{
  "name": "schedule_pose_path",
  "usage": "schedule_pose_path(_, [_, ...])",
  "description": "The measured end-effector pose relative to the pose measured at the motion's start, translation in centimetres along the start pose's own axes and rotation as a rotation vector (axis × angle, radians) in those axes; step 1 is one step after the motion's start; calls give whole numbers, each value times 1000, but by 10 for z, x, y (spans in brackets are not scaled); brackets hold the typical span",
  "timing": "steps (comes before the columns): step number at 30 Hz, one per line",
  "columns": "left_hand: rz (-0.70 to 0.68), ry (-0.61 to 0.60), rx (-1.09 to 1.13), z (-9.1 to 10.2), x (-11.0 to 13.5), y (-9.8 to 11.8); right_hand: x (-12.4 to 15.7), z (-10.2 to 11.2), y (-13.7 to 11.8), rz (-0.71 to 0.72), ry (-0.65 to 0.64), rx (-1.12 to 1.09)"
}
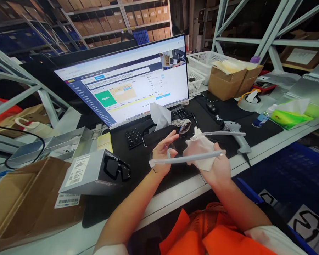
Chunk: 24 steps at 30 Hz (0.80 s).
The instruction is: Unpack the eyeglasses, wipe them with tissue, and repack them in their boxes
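A pair of clear-framed glasses (186, 158) with pale grey temples is held over the black desk mat (138, 152), temples unfolded toward me. My left hand (163, 150) pinches the left side of the frame near the lens. My right hand (214, 161) is closed round a white wiping cloth (200, 147) pressed against the glasses' right side. A soft grey pouch (182, 125) lies just beyond on the keyboard (159, 125), with a white tissue (160, 116) standing up beside it.
A monitor (130, 79) stands behind the keyboard. A grey glasses box (94, 173) lies left on brown cardboard (23, 198). A barcode scanner (235, 132), mouse (210, 106), green tissue pack (289, 115), cardboard boxes (228, 79) and white baskets (202, 60) sit right.
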State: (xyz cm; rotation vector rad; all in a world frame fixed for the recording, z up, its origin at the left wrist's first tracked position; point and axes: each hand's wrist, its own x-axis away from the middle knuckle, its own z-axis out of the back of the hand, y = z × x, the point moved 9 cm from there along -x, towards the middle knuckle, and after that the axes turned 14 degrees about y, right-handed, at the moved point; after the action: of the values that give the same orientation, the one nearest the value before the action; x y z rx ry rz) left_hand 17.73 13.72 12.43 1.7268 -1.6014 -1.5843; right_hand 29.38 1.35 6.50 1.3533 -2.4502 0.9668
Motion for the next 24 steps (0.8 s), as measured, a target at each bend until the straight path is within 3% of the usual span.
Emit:
schedule_pose_path(7, [-187, 43, -105, 3, 9, 7, 26, -34, 59, -244, -220, 32])
schedule_pose_path(13, [-297, 76, -284, 7, 11, 8, 13, -36, 41, -240, -201, 4])
schedule_pose_path(16, [-365, 79, -261, 6, 12, 11, 16, -38, 55, -334, -274, -8])
schedule_pose_path(18, [-339, 69, -255, 6, 13, 9, 13, -31, 58, -374, -294, 36])
schedule_pose_path(21, [-189, 88, -258, 10, 12, -1, -11, -5, 25, -280, -191, 122])
schedule_pose_path(24, [-70, 148, -249, 16, 8, -6, -53, 12, -60, -8, -51, 139])
